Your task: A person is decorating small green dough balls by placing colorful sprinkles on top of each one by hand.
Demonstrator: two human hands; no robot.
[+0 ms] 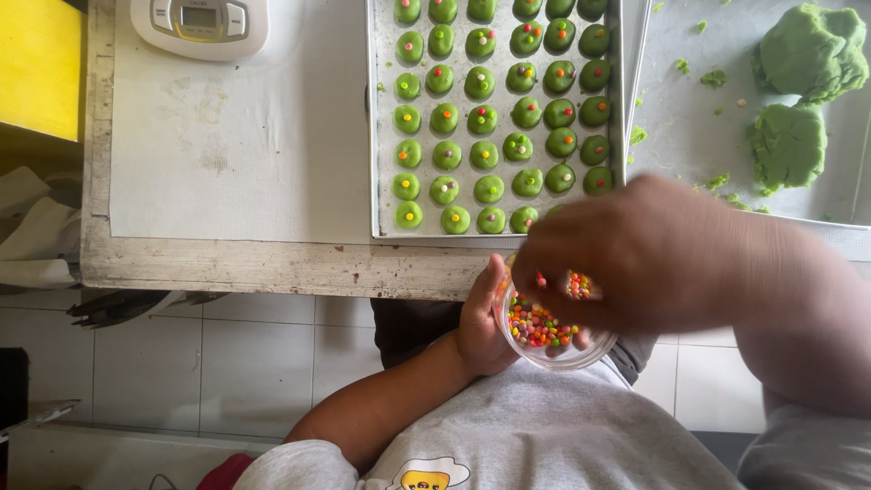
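Note:
My left hand (483, 328) cups a small clear bowl (561, 356) of multicoloured candy sprinkles (533, 327), held just below the table's front edge. My right hand (640, 256) reaches over the bowl with fingers curled, pinching a few sprinkles between the fingertips. Just beyond, a metal baking tray (374, 136) holds several rows of small green dough balls (483, 154), each topped with coloured sprinkles.
A second tray (689, 136) at the right carries two large lumps of green dough (798, 91) and crumbs. A white kitchen scale (200, 25) sits at the back left on a pale mat (245, 136). A yellow surface (36, 63) lies at far left; tiled floor below.

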